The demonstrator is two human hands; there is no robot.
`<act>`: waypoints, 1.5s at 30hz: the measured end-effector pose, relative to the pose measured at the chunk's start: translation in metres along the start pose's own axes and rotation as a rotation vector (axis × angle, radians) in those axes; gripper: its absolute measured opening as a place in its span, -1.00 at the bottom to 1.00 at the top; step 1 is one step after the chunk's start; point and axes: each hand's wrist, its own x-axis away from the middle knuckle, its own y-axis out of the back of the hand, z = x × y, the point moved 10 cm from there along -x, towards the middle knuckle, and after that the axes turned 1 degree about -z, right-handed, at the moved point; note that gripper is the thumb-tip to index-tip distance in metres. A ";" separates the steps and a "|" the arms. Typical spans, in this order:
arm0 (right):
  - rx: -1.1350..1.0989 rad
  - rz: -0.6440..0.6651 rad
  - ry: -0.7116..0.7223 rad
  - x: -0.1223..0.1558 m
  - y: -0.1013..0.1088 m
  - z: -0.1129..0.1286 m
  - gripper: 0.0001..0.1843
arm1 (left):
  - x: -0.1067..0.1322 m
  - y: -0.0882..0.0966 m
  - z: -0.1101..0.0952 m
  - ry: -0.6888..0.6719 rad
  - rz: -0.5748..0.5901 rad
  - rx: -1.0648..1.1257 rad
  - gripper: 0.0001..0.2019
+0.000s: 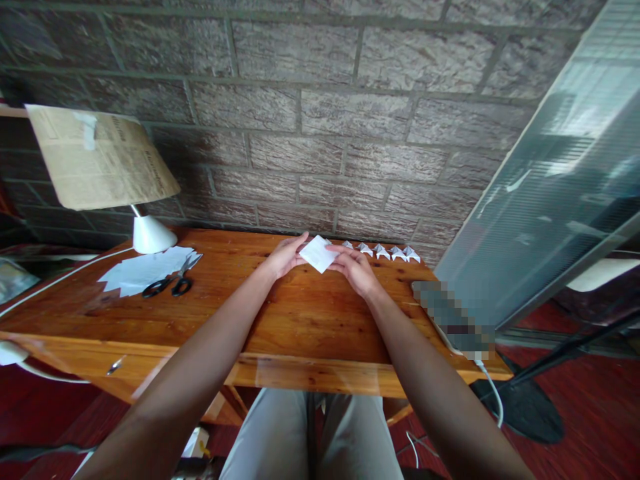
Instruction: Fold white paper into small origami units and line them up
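Observation:
A small white paper square (317, 254) is held just above the wooden table (300, 327), tilted like a diamond. My left hand (285, 256) pinches its left edge, fingers closed on it. My right hand (354, 268) grips its right and lower edge with thumb and fingers. Both forearms reach forward from the table's near edge. Behind my right hand, a row of several small folded white paper shapes (383, 251) lies along the back of the table by the brick wall.
Black-handled scissors (169, 283) lie on a spread of white paper sheets (143, 270) at the left. A white lamp base (150, 235) with a tan shade (97, 159) stands behind them. A blurred flat device (453, 319) with a cable sits at the right edge. A glass partition (555, 173) stands at right.

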 end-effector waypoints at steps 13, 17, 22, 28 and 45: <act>0.151 -0.202 0.067 -0.002 0.023 0.009 -0.60 | 0.009 -0.012 -0.026 -0.256 0.040 -0.211 -0.57; 0.152 -0.185 0.092 -0.003 0.021 0.011 -0.45 | 0.015 -0.025 -0.031 -0.309 0.104 -0.272 -0.57; 0.139 -0.133 0.105 -0.002 0.014 0.013 -0.57 | 0.014 -0.023 -0.030 -0.305 0.091 -0.226 -0.54; 0.116 -0.160 0.096 0.002 0.013 0.017 -0.59 | 0.014 -0.024 -0.026 -0.268 0.108 -0.173 -0.56; 0.153 -0.166 0.107 0.004 0.011 0.021 -0.57 | 0.013 -0.022 -0.022 -0.219 0.066 -0.110 -0.59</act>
